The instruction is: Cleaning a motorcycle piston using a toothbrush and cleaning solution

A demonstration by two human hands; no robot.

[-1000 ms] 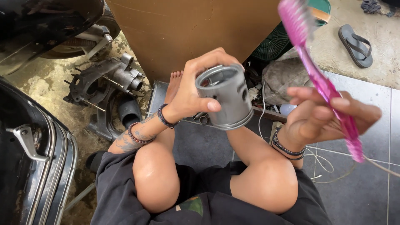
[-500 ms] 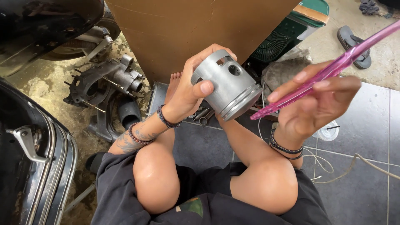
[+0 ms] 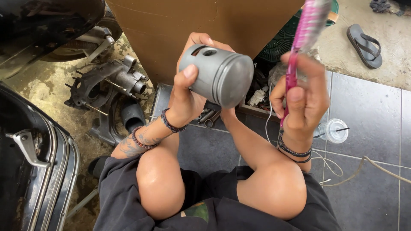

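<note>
My left hand point(image 3: 188, 92) grips a grey metal piston point(image 3: 218, 75), held up in front of me with its flat crown turned toward the lower right and its ring grooves showing. My right hand point(image 3: 302, 96) is closed around a pink toothbrush point(image 3: 302, 42), held upright to the right of the piston, apart from it; its upper end is blurred. Both wrists wear bead bracelets. My bare knees are below the hands.
A brown cardboard box point(image 3: 192, 25) stands ahead. Engine parts point(image 3: 107, 83) lie on the dirty concrete at left, beside a black vehicle body point(image 3: 30, 149). A tray of small metal parts point(image 3: 209, 117) sits under the hands. A plastic cup point(image 3: 334, 130), white cables and a sandal point(image 3: 364, 40) are at right.
My left hand has turned the piston so the crown faces me more. My right hand swung the toothbrush from a slant to upright.
</note>
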